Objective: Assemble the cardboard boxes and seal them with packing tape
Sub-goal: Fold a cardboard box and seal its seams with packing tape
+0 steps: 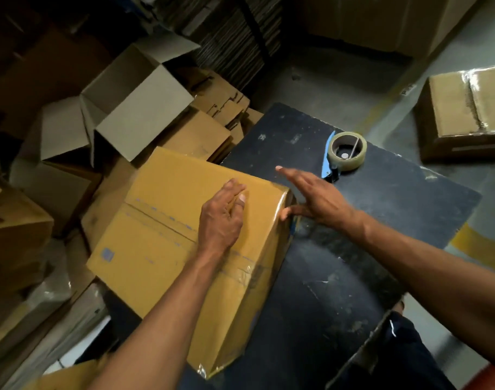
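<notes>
One yellow cardboard box (184,249), closed and taped along its seam, half on the dark table (381,220). Probably light and stiff; tape slick, so best taken by opposite edges. Left hand (221,218) flat on top, right hand (314,195) spread at the side, neither curled round anything. Open box (133,108) behind, contents hidden. Tape dispenser (345,153) near.

Yellow-brown cardboard box (167,235), blue-handled clear tape dispenser (343,153), scuffed black table (353,249).
</notes>
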A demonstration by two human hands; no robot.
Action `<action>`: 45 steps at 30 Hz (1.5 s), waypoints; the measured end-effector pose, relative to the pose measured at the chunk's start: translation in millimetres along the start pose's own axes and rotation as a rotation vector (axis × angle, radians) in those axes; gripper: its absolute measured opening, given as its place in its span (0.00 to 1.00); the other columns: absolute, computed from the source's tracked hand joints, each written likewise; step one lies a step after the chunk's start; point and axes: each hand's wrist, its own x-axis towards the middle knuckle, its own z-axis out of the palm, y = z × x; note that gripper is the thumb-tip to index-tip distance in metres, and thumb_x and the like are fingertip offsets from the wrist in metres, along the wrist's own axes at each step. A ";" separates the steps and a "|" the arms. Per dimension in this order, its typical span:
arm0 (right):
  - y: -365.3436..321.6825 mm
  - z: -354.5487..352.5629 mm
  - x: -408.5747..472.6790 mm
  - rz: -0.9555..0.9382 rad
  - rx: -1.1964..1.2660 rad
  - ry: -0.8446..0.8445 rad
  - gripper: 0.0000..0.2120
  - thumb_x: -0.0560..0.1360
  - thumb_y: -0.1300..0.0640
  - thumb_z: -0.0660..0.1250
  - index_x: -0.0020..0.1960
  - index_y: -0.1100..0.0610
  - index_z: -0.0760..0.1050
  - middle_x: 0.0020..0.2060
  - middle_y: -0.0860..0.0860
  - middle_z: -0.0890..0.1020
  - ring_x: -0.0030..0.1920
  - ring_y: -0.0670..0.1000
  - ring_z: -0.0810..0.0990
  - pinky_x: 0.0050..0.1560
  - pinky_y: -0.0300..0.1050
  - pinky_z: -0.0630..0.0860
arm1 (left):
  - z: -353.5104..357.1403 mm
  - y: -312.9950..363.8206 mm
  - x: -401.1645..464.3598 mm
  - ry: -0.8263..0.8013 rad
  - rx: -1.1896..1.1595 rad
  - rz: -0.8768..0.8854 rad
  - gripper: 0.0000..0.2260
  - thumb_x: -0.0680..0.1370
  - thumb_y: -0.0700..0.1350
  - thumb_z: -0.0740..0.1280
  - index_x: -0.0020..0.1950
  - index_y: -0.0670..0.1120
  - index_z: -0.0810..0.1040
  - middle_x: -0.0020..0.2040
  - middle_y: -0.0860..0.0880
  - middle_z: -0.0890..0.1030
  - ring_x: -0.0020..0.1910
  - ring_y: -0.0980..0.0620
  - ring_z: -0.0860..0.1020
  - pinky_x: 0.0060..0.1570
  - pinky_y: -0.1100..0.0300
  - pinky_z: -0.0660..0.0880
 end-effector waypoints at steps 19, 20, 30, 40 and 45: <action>-105.1 55.4 -43.0 -0.503 -0.492 -0.103 0.48 0.71 0.21 0.61 0.80 0.53 0.66 0.80 0.57 0.63 0.82 0.60 0.55 0.77 0.70 0.54 | -100.4 -132.5 -241.9 -0.258 0.241 0.276 0.31 0.82 0.65 0.64 0.82 0.54 0.65 0.82 0.48 0.62 0.82 0.51 0.60 0.79 0.48 0.61; -114.0 54.8 -47.6 -0.488 -0.460 -0.081 0.49 0.70 0.21 0.60 0.79 0.53 0.67 0.80 0.58 0.63 0.82 0.60 0.54 0.77 0.71 0.53 | -102.1 -136.2 -242.2 -0.297 0.331 0.332 0.37 0.79 0.70 0.64 0.83 0.53 0.63 0.83 0.46 0.60 0.83 0.49 0.58 0.79 0.46 0.60; -162.0 121.0 -95.2 -0.640 -0.503 -0.186 0.41 0.77 0.29 0.63 0.82 0.51 0.61 0.81 0.57 0.61 0.82 0.59 0.54 0.79 0.67 0.52 | -82.9 -155.9 -247.2 -0.081 0.558 0.560 0.38 0.74 0.63 0.74 0.80 0.50 0.69 0.80 0.40 0.67 0.78 0.42 0.68 0.69 0.43 0.75; -196.3 128.1 -106.4 -0.597 -0.460 -0.171 0.45 0.75 0.23 0.57 0.81 0.53 0.63 0.80 0.60 0.62 0.82 0.60 0.53 0.75 0.74 0.56 | -76.7 -152.2 -249.8 -0.071 0.555 0.494 0.44 0.73 0.74 0.69 0.80 0.49 0.67 0.81 0.41 0.65 0.79 0.41 0.66 0.70 0.40 0.74; -181.7 131.8 -105.6 -0.655 -0.503 -0.236 0.47 0.75 0.28 0.66 0.83 0.52 0.56 0.81 0.58 0.60 0.83 0.60 0.53 0.77 0.69 0.56 | -76.4 -149.8 -251.0 -0.082 0.564 0.498 0.47 0.71 0.76 0.69 0.81 0.48 0.66 0.80 0.39 0.66 0.79 0.40 0.66 0.70 0.39 0.73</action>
